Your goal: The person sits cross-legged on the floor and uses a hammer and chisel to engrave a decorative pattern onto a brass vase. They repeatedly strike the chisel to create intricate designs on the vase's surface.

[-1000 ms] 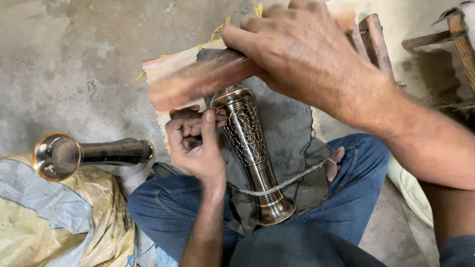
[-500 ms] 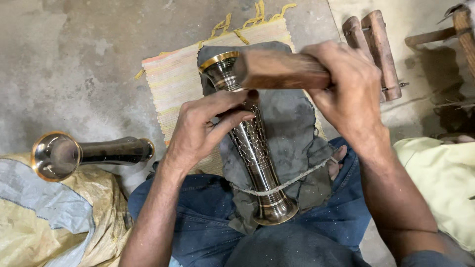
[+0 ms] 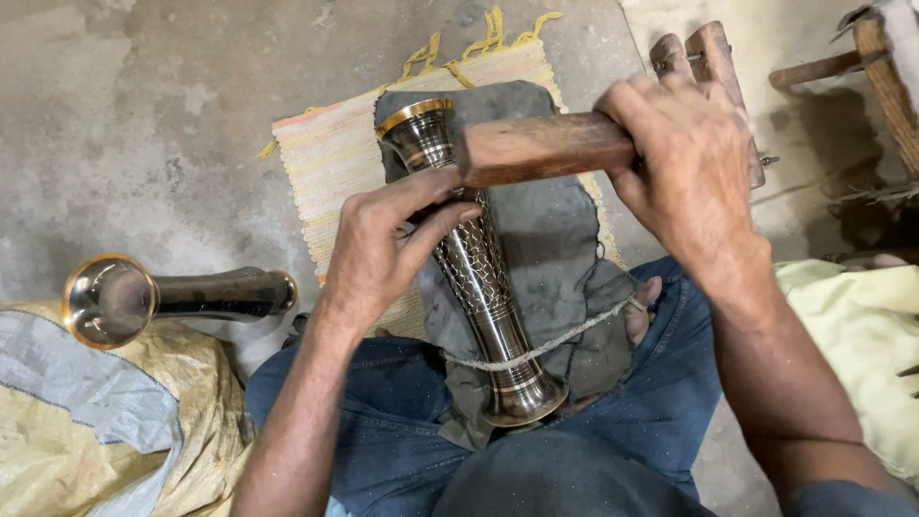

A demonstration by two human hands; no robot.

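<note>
Since half a second ago, the right hand (image 3: 694,168) has shifted slightly, bringing the wooden block (image 3: 546,146) lower across the vase (image 3: 471,258), while the left hand (image 3: 388,244) has slid its fingers further over the vase's upper body. That right hand sits in the upper right of the frame, closed around the end of the block, which lies nearly level and touches the vase just below its flared mouth. The left hand, at centre, grips the vase with fingers curled across the patterned middle section and thumb toward the neck.

The vase is dark metal with brass-coloured bands, lying tilted from the upper centre down to the lower centre, its mouth toward the top of the frame and its foot resting between the person's knees. A grey cloth (image 3: 555,239) lies beneath it, and a string (image 3: 565,340) runs across vase and cloth near the foot. Under the cloth is a striped mat (image 3: 325,158) with yellow fringe on the concrete floor (image 3: 144,115).

At left, a second vase (image 3: 172,299) lies on its side, its mouth facing the left edge, resting on a yellow sack (image 3: 86,431). Wooden pieces (image 3: 713,53) lie in the upper right, just behind the right hand. The person's jeans (image 3: 383,431) fill the bottom centre.
</note>
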